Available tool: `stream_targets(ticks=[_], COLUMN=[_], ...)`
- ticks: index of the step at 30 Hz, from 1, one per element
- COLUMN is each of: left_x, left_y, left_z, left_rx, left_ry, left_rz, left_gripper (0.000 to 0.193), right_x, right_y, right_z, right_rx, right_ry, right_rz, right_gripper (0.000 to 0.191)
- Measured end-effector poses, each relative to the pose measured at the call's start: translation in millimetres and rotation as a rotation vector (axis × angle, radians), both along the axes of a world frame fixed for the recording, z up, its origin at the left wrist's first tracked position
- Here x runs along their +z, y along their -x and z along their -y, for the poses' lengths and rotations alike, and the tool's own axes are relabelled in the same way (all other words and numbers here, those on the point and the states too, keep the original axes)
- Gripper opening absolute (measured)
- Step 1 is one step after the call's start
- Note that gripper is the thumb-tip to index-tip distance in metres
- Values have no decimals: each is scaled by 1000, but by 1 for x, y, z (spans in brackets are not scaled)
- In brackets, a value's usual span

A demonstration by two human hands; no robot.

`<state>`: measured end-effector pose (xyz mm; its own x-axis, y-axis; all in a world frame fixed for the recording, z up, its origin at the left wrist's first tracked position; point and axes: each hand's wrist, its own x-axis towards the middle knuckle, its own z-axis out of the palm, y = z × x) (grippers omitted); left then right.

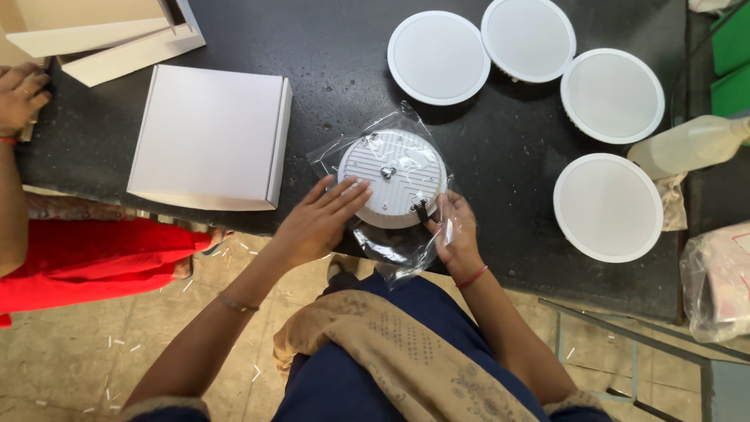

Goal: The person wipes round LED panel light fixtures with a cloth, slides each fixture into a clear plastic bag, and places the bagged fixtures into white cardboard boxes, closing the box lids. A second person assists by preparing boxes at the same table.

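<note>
- the left hand (pixel 312 223) lies flat, fingers spread, on the round light (pixel 392 178) at the dark table (pixel 344 47) edge.
- the right hand (pixel 453 234) pinches the clear bag (pixel 391 246); the bag's mouth is best held wide, the light level.

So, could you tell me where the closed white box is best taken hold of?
Grip the white box by its two opposite side walls, coming from above. It lies flat and shut on the table, so no lid edge or handle offers itself. Its near edge overhangs the table slightly, which also lets fingers slip underneath.
</note>
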<state>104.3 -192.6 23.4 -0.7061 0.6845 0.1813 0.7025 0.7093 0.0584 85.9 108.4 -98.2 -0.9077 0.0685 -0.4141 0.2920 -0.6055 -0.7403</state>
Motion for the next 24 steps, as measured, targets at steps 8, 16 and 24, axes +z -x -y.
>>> stream_targets(ticks=[8, 16, 24], left_x=[-4, 50, 46], left_y=[33, 44, 25], left_z=[-60, -49, -67], left_rx=[-203, 230, 199], left_ry=[-535, -1271, -1262], left_rz=[-190, 860, 1026], left_gripper=[57, 48, 28], right_x=[115, 236, 208], right_y=[-19, -17, 7], right_z=[2, -71, -39], right_rx=[335, 135, 723], right_ry=[-15, -561, -651], right_rz=[-142, -482, -312], right_gripper=[42, 30, 39])
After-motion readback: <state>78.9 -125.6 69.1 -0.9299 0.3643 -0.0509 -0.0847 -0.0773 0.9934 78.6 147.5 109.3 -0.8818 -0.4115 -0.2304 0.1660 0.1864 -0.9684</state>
